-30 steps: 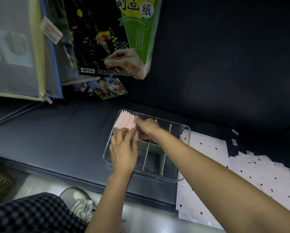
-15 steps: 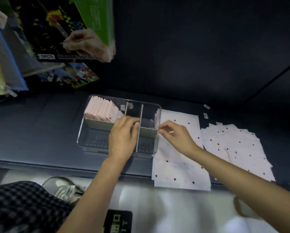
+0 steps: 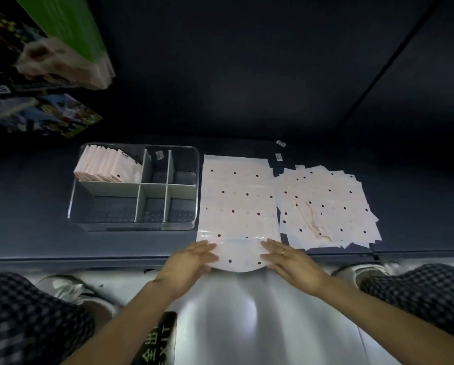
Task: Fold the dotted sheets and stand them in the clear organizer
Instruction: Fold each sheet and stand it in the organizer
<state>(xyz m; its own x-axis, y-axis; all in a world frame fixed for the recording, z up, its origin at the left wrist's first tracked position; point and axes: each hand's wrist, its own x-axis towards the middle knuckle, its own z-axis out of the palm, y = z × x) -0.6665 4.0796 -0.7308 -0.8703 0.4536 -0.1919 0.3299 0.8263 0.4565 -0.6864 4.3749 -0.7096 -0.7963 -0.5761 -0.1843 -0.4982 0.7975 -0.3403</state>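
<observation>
A pale pink dotted sheet [image 3: 237, 204] lies flat on the dark shelf, its near end curling up off the edge. My left hand [image 3: 187, 262] touches that near end at its left side with straight fingers. My right hand [image 3: 290, 262], with a ring on one finger, touches its right side the same way. The clear organizer [image 3: 89, 219] with grey dividers stands left of the sheet. Several folded pink sheets [image 3: 107, 167] stand in its back left compartment. A loose pile of dotted sheets [image 3: 326, 206] lies to the right.
Hanging packaged goods [image 3: 62, 48] crowd the upper left above the shelf. Two small labels [image 3: 280, 150] lie behind the sheets. Below the shelf edge are a shiny floor, my checked trousers and shoes, and a black sign [image 3: 160, 343].
Both hands left the organizer and came down to the near end of the flat sheet. The view swung right and down.
</observation>
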